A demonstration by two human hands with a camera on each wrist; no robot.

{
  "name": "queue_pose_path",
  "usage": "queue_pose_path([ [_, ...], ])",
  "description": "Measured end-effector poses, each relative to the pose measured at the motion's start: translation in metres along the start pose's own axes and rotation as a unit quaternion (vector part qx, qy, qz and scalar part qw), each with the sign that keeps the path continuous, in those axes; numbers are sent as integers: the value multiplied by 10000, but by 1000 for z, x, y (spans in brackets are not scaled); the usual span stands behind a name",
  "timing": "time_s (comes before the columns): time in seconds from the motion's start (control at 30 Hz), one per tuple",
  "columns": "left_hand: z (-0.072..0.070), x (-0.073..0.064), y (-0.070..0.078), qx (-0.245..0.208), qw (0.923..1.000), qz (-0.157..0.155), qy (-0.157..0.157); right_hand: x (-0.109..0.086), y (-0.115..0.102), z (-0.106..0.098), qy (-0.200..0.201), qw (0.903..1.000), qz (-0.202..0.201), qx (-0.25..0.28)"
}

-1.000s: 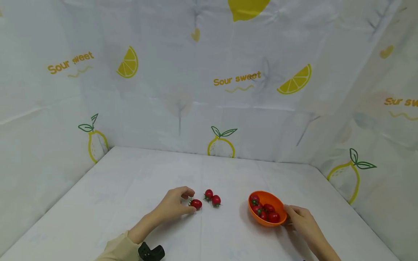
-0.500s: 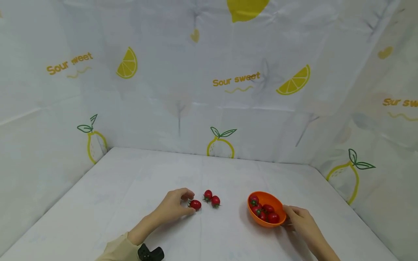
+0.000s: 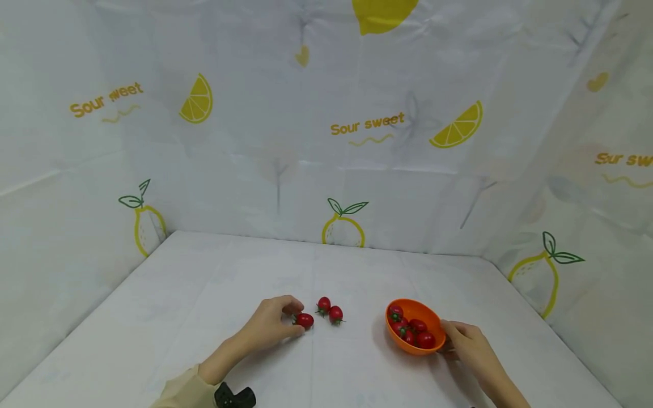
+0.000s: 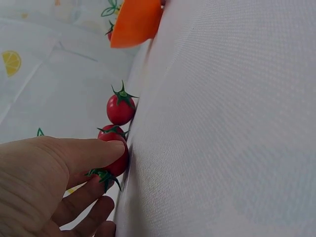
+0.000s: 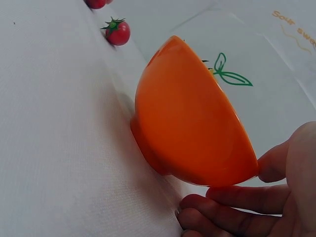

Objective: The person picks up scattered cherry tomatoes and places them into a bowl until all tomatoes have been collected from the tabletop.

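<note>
Head view: left hand (image 3: 270, 322) pinches one of three oval red tomatoes (image 3: 305, 321) remaining on the white cloth-covered table (image 3: 245, 267), while toward its right edge right hand (image 3: 469, 342) grips a round orange bowl (image 3: 424, 313) already holding several.

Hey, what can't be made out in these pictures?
Right wrist view: the inside of the orange bowl, hidden by its wall; part of the right hand, cut off by the right edge.
Left wrist view: part of the middle tomato, blocked by the held tomato in the left hand.
Head view: rightmost wall lettering, cut off by the edge.
</note>
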State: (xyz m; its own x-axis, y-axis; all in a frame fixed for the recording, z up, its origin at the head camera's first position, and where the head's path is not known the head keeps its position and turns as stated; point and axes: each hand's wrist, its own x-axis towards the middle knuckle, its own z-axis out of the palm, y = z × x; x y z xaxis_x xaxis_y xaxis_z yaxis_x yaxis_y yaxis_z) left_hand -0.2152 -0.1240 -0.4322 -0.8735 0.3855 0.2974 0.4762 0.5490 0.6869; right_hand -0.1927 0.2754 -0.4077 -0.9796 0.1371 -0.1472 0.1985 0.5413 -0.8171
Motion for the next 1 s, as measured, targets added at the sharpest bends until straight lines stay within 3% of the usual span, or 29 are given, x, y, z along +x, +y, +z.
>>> queue_pose_path([
  [0.53, 6, 1, 1, 1, 9998, -112, -182, -1, 1, -1, -30, 10000, -25, 32],
  [1.0, 8, -2, 7, 198, 9996, -129, -150, -3, 2, -2, -30, 9998, -187, 9],
])
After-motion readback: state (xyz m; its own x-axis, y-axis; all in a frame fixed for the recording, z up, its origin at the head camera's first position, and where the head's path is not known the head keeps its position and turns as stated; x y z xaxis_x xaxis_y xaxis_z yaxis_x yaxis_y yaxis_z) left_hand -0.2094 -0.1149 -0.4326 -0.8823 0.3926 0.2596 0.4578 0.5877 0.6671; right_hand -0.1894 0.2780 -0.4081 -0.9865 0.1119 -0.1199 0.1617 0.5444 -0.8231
